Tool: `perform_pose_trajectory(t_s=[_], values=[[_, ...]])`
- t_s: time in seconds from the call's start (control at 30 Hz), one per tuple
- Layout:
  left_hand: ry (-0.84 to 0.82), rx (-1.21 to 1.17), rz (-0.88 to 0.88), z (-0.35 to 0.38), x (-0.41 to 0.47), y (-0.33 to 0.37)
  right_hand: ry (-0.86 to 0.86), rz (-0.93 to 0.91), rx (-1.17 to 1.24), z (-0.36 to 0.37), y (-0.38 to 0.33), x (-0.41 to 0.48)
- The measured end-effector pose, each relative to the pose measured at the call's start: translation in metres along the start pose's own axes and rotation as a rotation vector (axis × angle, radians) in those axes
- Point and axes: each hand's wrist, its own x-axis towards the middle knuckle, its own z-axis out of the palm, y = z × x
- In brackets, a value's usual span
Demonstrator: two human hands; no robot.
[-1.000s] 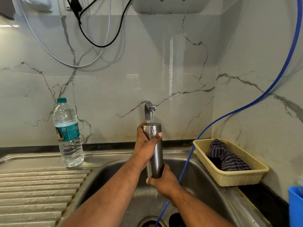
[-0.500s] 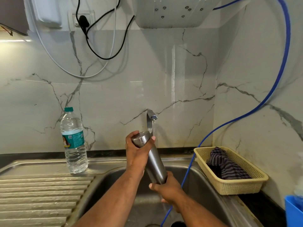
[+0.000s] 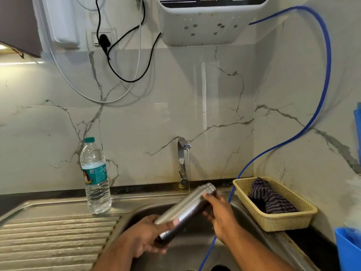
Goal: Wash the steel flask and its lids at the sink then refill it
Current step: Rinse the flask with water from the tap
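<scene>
Rinse step, probably: steel flask [image 3: 187, 210] held tilted below tap [image 3: 183, 153], left hand [image 3: 148, 239] grip clamped on base, right hand [image 3: 221, 218] clamped near neck. Next: mouth lined up under tap.

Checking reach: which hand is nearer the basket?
Right. Right hand grips the flask just left of the basket; left hand holds its base, farther left.

Flask [image 3: 187, 210] brushed steel; sink [image 3: 58, 237] ribbed steel; basket [image 3: 277, 222] perforated plastic; wall [image 3: 156, 114] glossy marble.

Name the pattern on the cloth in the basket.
The cloth is dark with thin pale stripes; head view shows it.
</scene>
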Motion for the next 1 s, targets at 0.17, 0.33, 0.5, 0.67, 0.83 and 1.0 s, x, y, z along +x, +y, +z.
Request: perform_pose_trajectory(t_s=[0.17,0.33,0.5,0.67,0.83,1.0], values=[[-0.134,0.412,-0.007,0.014,0.023,-0.010,-0.143,-0.022,-0.179,0.009,0.003,-0.009],[-0.128,0.504,0.000,0.028,0.046,-0.019,-0.202,-0.094,-0.474,0.027,0.020,-0.014],[-0.140,0.442,0.095,0.037,0.059,-0.026,-0.233,-0.100,-0.563,0.021,0.021,-0.015],[-0.008,0.363,0.189,0.044,0.066,-0.031,-0.209,-0.141,-0.619,0.022,0.019,-0.015],[0.034,0.343,0.283,0.049,0.066,-0.031,-0.224,-0.129,-0.689,0.021,0.023,-0.015],[0.062,0.333,0.325,0.054,0.070,-0.035,-0.177,-0.085,-0.755,0.016,0.025,-0.011]])
